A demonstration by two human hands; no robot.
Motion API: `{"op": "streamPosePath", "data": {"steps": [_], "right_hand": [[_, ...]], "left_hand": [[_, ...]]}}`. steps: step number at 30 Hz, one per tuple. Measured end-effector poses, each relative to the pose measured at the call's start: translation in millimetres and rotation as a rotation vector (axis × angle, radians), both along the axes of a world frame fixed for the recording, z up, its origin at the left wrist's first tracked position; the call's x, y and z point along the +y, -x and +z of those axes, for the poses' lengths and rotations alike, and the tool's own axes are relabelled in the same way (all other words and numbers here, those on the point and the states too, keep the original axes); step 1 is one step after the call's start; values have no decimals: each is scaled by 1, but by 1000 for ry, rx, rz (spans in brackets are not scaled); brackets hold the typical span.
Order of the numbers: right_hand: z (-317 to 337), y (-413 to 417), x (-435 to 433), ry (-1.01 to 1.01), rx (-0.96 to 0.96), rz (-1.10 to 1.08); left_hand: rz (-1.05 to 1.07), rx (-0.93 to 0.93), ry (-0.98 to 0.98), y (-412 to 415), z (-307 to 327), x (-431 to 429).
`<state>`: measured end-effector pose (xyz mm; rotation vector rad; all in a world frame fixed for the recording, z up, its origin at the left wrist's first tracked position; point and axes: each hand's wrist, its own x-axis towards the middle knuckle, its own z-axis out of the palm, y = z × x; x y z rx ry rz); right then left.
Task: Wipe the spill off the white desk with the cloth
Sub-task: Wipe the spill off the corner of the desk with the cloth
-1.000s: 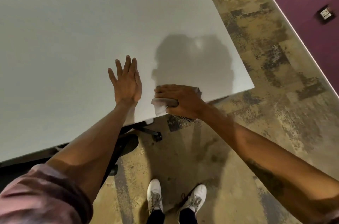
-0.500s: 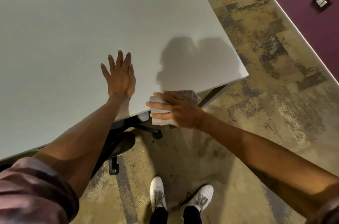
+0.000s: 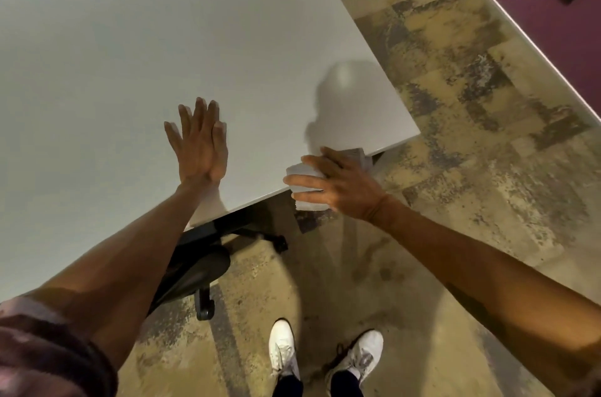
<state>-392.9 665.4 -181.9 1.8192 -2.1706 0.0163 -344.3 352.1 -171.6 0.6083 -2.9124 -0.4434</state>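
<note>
The white desk (image 3: 162, 38) fills the upper left of the head view. My left hand (image 3: 198, 143) lies flat on it near the front edge, fingers spread and holding nothing. My right hand (image 3: 338, 185) presses on a folded pale grey cloth (image 3: 307, 203) at the desk's front edge close to its right corner; part of the cloth hangs past the edge. No spill shows on the desk surface. A shadow falls on the desk just beyond the cloth.
A black office chair (image 3: 195, 266) with castors stands under the desk's front edge. My white shoes (image 3: 283, 354) are on the mottled carpet (image 3: 455, 103) below. A purple wall (image 3: 536, 6) with a socket runs at the upper right.
My right hand has dragged the cloth toward me, from on the desk to its front edge. The left hand stays flat in place while the view shifts.
</note>
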Motion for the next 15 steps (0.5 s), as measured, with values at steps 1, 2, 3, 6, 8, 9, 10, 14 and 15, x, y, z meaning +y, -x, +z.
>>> {"op": "streamPosePath", "data": {"steps": [1, 2, 3, 6, 8, 9, 10, 14, 15], "right_hand": [[1, 10, 15, -9, 32, -17], [4, 20, 31, -27, 56, -36], [5, 29, 46, -46, 68, -59], [11, 49, 83, -103, 72, -118], [14, 63, 106, -101, 45, -142], [15, 69, 116, -99, 40, -150], [15, 74, 126, -105, 43, -153], [21, 93, 142, -124, 49, -84], [21, 94, 141, -127, 39, -67]], "left_hand": [[-1, 3, -6, 5, 1, 9], [2, 1, -6, 11, 1, 19], [8, -6, 0, 19, 1, 31], [20, -32, 10, 42, -1, 64], [18, -55, 2, 53, -3, 81], [14, -62, -5, 55, -5, 85], [11, -61, -18, 56, -6, 87], [11, -46, -46, 57, -4, 88], [4, -51, -39, 58, -2, 89]]}}
